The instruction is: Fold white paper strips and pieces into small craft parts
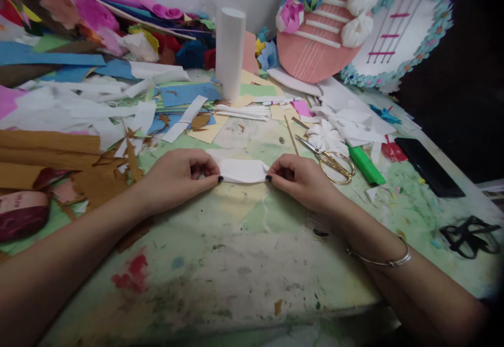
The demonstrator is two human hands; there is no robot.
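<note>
Between my two hands a small strip of white paper (243,171) is stretched flat, just above the stained tabletop. My left hand (183,179) pinches its left end between thumb and fingers. At the opposite end, my right hand (297,179) pinches the other short edge in the same way. The strip's long near edge looks folded or doubled. Gold-handled scissors (334,166) lie just beyond my right hand, beside a thin wooden stick (292,134) and a white paper flower (326,136).
A white cylinder (230,53) stands at the back. Brown crepe paper (47,150) and coloured scraps crowd the left. At right lie a green glue tube (365,164), a black phone (429,167) and black scissors (470,237). Decorated paper guitars (315,48) lean behind.
</note>
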